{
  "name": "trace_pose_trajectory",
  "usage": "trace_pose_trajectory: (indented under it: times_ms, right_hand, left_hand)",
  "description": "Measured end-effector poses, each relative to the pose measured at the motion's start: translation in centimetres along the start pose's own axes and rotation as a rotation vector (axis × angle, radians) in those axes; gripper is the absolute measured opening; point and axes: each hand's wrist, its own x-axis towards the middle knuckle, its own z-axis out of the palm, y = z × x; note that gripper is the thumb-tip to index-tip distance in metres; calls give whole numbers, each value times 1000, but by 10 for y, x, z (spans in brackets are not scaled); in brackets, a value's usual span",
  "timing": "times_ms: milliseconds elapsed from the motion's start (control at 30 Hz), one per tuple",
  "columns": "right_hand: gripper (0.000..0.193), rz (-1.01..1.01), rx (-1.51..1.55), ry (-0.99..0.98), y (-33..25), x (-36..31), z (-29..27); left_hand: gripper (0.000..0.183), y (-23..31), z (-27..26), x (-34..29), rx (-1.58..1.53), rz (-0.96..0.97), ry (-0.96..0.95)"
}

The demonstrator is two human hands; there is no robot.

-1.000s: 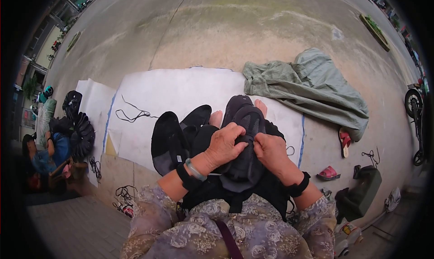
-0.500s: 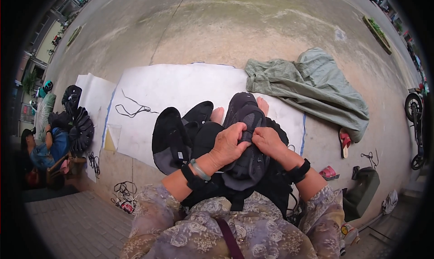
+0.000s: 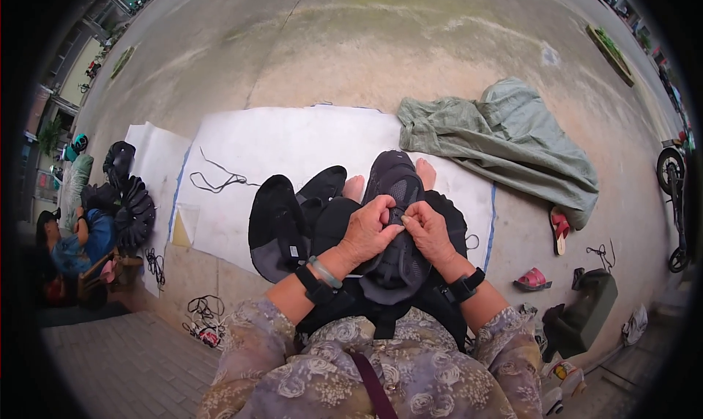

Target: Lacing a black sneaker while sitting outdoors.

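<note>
Your shoe [image 3: 395, 269] is lying over your lap; your left hand [image 3: 362, 232] and right hand [image 3: 433, 232] are sitting at either side of its middle. Two shoe pieces [image 3: 272, 218] are lying left of it. A sheet [image 3: 293, 137] is spreading under your feet [image 3: 425, 174], a cord [image 3: 217, 180] lying on its left part. A cloth [image 3: 512, 144] is overlapping its far right corner and running onto the ground. Right of the sheet, two sandals [image 3: 559, 232] are lying below the cloth. Far left, a heap [image 3: 135, 212] is lying beside another person [image 3: 97, 230].

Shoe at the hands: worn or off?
Off: left hand and right hand are on the black mesh shoe; two bare feet show beyond it.
</note>
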Motion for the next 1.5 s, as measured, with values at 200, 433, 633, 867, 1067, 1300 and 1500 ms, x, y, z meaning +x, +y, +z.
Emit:
trace_pose_trajectory:
  times_ms: [200, 433, 633, 867, 1067, 1300, 1500]
  right_hand:
    - [13, -35, -87, -35, 4, 0, -3]
    - [19, -155, -520, 12, -11, 15, 6]
    - [70, -97, -800, -87, -73, -48, -15]
    - [78, -148, -839, -146, -21, -96, -26]
    - [57, -240, -940, -153, -16, -80, -17]
    - [49, -170, -1084, -239, -29, -73, -14]
    - [47, -108, -964, -223, -32, -77, -13]
  left_hand:
    - [22, -4, 1, -3, -26, 151, 41]
    - [8, -13, 9, 6, 67, 261, 124]
    - [10, -19, 11, 10, 133, 101, 169]
    - [17, -40, 19, -9, 185, 87, 308]
    - [12, -37, 24, -28, 370, 198, 326]
    - [13, -36, 25, -26, 414, 203, 322]
    - [10, -32, -2, -16, 461, 261, 111]
